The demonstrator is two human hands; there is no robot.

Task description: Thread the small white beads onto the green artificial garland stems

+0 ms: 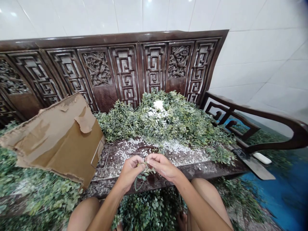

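Over the front edge of the dark wooden bench, my left hand [131, 170] pinches a small green leafy sprig [143, 177], which looks artificial and dangles its stem below the fingers. My right hand [163, 166] meets it fingertip to fingertip. Its thumb and index finger are pressed together at the top of the sprig; whatever they pinch is too small to name. Behind both hands, many small white discs [176, 147] are scattered across the seat. Farther back rises a heap of leafy green sprigs [187, 118], with a clump of white bits [158, 105] on top.
To the left, a torn cardboard piece [79, 150] leans beside a bent metal wire frame [99, 157]. More greenery [149, 208] lies between my legs. The carved backrest [101, 98] and armrest [271, 123] bound the bench. A flat blade-like object [258, 168] juts past the right end.
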